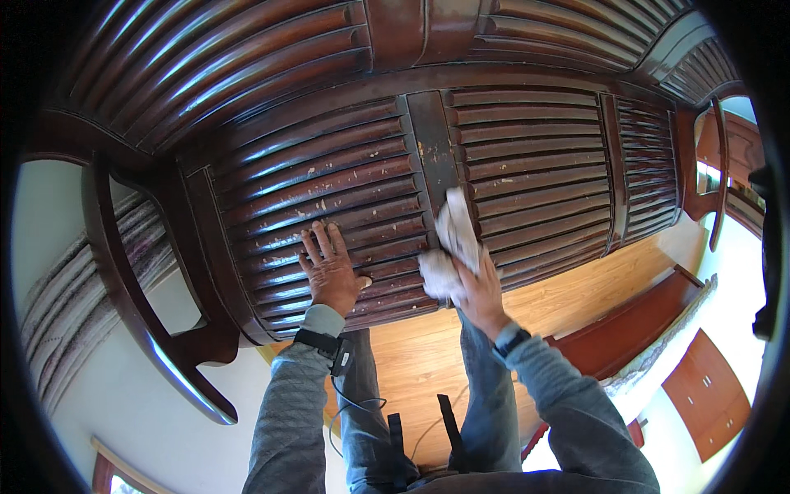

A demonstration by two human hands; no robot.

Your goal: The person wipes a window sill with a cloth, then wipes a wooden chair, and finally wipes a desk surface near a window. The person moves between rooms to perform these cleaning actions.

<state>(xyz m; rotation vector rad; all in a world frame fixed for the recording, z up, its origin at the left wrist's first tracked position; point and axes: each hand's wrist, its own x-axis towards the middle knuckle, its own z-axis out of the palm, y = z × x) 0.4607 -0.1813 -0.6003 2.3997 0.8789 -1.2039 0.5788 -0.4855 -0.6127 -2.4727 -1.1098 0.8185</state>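
A dark brown slatted wooden bench [524, 157] spans the view, its seat slats scuffed with pale chips in the varnish. My left hand [330, 272] rests with its fingers apart on the left section of the seat and holds nothing. A white cloth [453, 241], slightly blurred, is gripped in my right hand [484, 290] over the lower part of the divider [435, 154] between two slatted sections. Part of the cloth hangs over the slats to the right. The palm of my right hand is hidden.
A curved wooden armrest [133, 296] stands at the left, with a grey striped curtain [86, 272] beyond it. Behind my legs is a light wooden floor [413, 370]. A bed with a reddish-brown wooden frame [623, 327] and a cabinet [710, 395] are at the right. A thin cable hangs near my left wrist.
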